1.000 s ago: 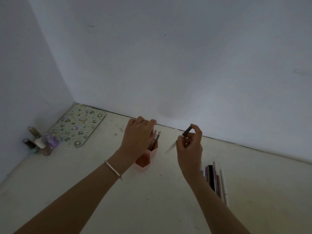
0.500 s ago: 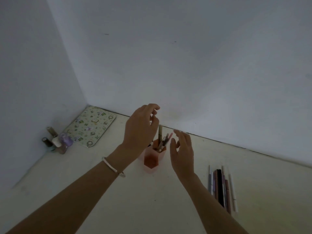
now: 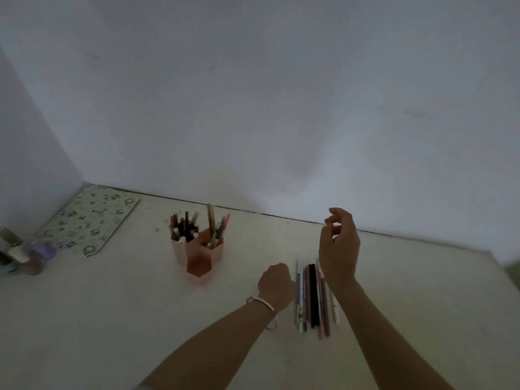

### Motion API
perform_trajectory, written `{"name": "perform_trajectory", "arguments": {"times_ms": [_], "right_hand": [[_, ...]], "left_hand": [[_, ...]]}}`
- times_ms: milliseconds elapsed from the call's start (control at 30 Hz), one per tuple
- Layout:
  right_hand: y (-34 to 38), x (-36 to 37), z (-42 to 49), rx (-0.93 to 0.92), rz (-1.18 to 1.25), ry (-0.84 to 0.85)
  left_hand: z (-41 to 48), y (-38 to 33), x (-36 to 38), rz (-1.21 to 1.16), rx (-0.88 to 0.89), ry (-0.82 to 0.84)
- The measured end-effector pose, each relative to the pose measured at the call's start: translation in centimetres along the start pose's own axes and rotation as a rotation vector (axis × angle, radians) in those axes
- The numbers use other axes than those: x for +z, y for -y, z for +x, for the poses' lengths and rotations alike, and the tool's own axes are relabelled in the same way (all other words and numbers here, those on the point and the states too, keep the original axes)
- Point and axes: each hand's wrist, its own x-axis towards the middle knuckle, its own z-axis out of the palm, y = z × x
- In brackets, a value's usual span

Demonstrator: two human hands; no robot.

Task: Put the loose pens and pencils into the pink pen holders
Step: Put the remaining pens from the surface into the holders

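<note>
Head view, dim light: a pale cream desk (image 3: pixel 112 319) set into a corner of white walls. The cluster of translucent pink hexagonal pen holders (image 3: pixel 197 256) stands toward the far edge, left of centre, already stocked with upright pens and pencils leaning at slight angles. The loose pens and pencils (image 3: pixel 312 296), a row of slim sticks in white, black, pink and brown, lie side by side nearer the front edge, right of the holders and well apart from them. The left hand (image 3: pixel 275 282), with a thin white bracelet (image 3: pixel 260 302) at the wrist, rests knuckles-up just beside the left end of that row, fingers curled under; whether it grips a pen cannot be told. The right hand (image 3: pixel 339 246) hovers above the far ends of the row, fingers loosely bent and parted, nothing in it. In the far left corner lies a flat green-and-white patterned mat (image 3: pixel 90 220); a few small capped bottles (image 3: pixel 22 254) stand at the left edge.
</note>
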Motion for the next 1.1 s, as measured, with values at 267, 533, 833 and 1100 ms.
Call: {"name": "perform_trajectory", "arguments": {"times_ms": [267,533,833,1100], "right_hand": [[-4.3,-3.5,-1.7,0.067,-0.091,-0.016],[-5.1,-3.4,-3.3,0.126,-0.125,0.095],[-5.9,1.1,-5.1,0.233,-0.556,0.575],[-5.5,4.3,-7.1,0.21,-0.634,0.642]], "left_hand": [[0.6,-1.5,3.0,0.083,-0.061,-0.025],[1.4,-2.7,2.6,0.304,-0.031,-0.035],[1.4,-3.3,-13.0,-0.275,0.117,-0.303],[-1.5,0.4,-21.4,-0.511,0.185,-0.554]]}}
